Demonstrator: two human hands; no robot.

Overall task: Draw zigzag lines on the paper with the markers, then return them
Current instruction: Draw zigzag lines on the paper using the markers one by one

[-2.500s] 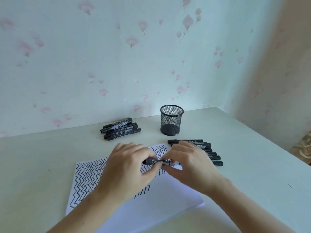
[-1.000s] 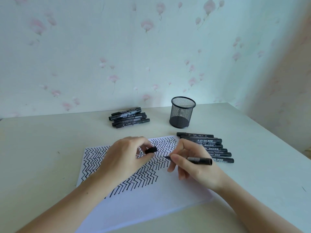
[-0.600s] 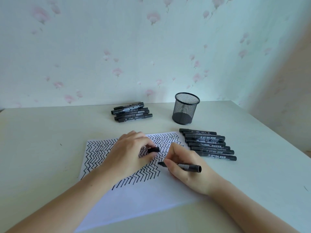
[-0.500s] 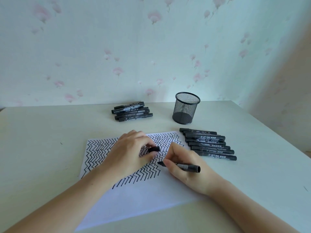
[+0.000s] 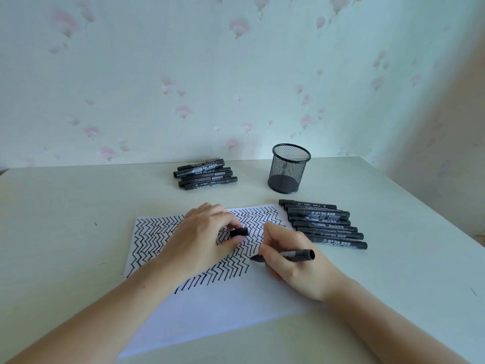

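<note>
Step in hand: drawing. The right hand (image 5: 294, 261) holds an uncapped black marker pen (image 5: 291, 254) in a writing grip, fingers curled round the barrel, tip down at the white sheet of paper (image 5: 223, 311) just right of the lowest zigzag rows. Whether the tip touches the sheet cannot be told. The left hand (image 5: 202, 240) rests on the paper over the drawn area and pinches the small black marker cap (image 5: 239, 232) between thumb and fingers; this grip is narrow and closed on the cap.

Position of task items:
- The paper lies flat on the pale desk (image 5: 78, 206), its far half filled with black zigzag lines and its near half blank
- A row of capped black markers (image 5: 325, 227) lies on the desk just right of the paper
- A smaller stack of capped black markers (image 5: 206, 174) lies further back, left of the black wire-mesh pen cup (image 5: 288, 168)
- The cup stands upright and appears to hold nothing

Next move, as a judgement: bring the tip onto the blank area beside the last partial row and run a further zigzag, with the left hand pressing the sheet so that it does not slide. The cap should stay in the left hand for refitting before the marker is returned. Which group receives used markers cannot be determined from this view
</note>
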